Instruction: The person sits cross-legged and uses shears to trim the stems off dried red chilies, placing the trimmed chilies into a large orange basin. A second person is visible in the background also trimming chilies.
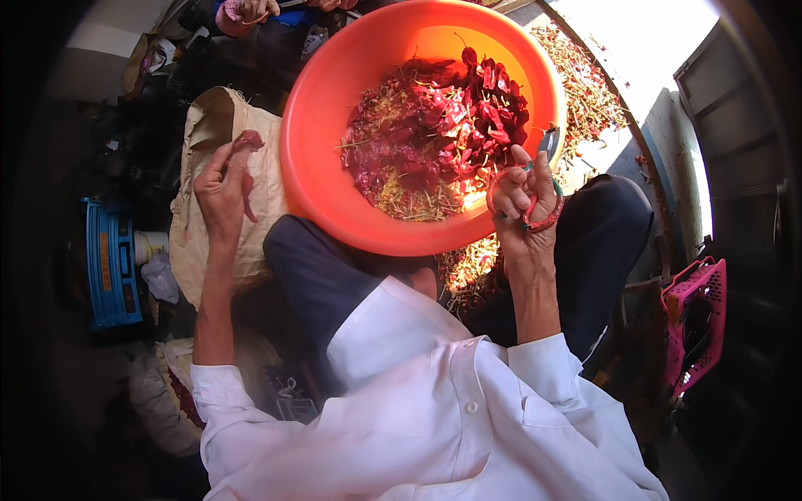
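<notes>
My left hand (219, 195) is shut on a dried red chilli pepper (249, 141), above a cream woven sack (266, 150) with its mouth gaping. On the other side, my right hand (525, 235) grips a pair of scissors (552, 216) whose handles are wrapped in red; their blades point up and away from me. An orange plastic basin (316, 203) stands between my hands, just beyond my knees. Inside it lie many dried red chillies (495, 119), heaped with cut stems and yellow seeds (416, 203). The scissors are close to the basin's right rim.
Cut stems (592, 87) cover the floor right of the basin, with more stems (470, 269) below its near rim. Another person's hand (258, 9) shows at the top. A blue plastic object (111, 263) stands left, a pink basket (707, 288) right, and another sack (169, 401) lower left.
</notes>
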Motion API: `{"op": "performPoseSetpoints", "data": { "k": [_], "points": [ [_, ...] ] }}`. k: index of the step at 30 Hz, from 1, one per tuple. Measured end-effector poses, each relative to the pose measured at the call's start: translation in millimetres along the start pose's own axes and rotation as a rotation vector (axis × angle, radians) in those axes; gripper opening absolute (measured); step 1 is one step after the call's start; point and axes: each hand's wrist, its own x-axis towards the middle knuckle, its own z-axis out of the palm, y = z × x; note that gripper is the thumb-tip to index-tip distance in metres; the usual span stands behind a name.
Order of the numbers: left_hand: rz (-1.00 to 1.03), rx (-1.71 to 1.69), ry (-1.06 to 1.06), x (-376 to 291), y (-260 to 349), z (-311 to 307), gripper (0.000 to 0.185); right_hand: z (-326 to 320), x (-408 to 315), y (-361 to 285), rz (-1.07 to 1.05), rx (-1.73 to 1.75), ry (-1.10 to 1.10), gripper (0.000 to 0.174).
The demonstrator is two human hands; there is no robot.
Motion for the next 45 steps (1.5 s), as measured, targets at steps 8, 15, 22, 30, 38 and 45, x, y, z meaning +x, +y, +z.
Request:
{"op": "performPoseSetpoints", "data": {
  "k": [8,15,22,30,38,45],
  "points": [
    [-0.194,0.684,0.161,56.5,-100.4,-179.5,0.047,-10.2,5.2,-1.0,-0.229,-0.014,0.338,0.050],
    [0.212,0.739,0.045,19.2,-84.1,-55.9,0.062,-8.8,3.4,13.8,-0.189,-0.105,0.425,0.060],
    [0.076,0.419,-0.628,-28.4,-64.9,194.1,0.055,-0.2,-1.2,24.2,-0.136,-0.326,0.363,0.058],
    [0.123,0.504,-0.677,-20.1,-118.7,303.0,0.048,-1.2,-0.2,27.7,-0.096,-0.357,0.300,0.057],
    [0.111,0.315,-0.726,-13.3,-145.9,297.6,0.037,4.7,-0.8,34.1,-0.001,-0.492,0.299,0.050],
    [-0.071,-0.038,-0.705,-3.3,-135.0,250.6,0.034,9.4,-5.7,36.2,0.133,-0.708,0.257,0.051]
  ]
}}
